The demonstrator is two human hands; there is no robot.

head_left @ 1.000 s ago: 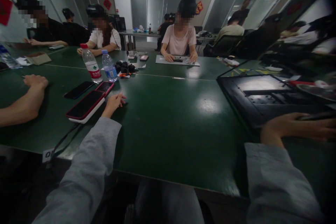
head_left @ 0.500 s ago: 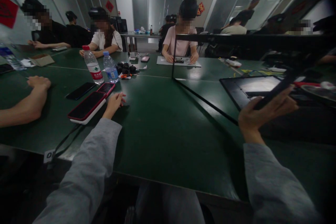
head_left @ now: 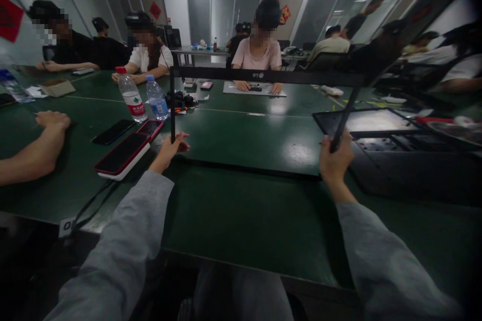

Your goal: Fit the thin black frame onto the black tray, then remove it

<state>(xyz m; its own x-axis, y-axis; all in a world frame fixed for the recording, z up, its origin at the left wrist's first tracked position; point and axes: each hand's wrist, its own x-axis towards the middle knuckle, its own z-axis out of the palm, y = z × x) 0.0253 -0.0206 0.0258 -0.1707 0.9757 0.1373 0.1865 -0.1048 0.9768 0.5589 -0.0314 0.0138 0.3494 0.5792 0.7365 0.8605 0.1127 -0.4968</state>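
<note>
- The thin black bezel frame (head_left: 263,76) stood upright on the green surface (head_left: 244,210) — right hand (head_left: 333,160) pinched its right rail.
- Left hand (head_left: 169,148) steadied the left rail, fingers loosely curled; an even two-sided hold would avoid twisting.

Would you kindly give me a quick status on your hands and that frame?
Left hand and right hand grip the black frame, upright on the green table. Phones beside left hand.
</note>
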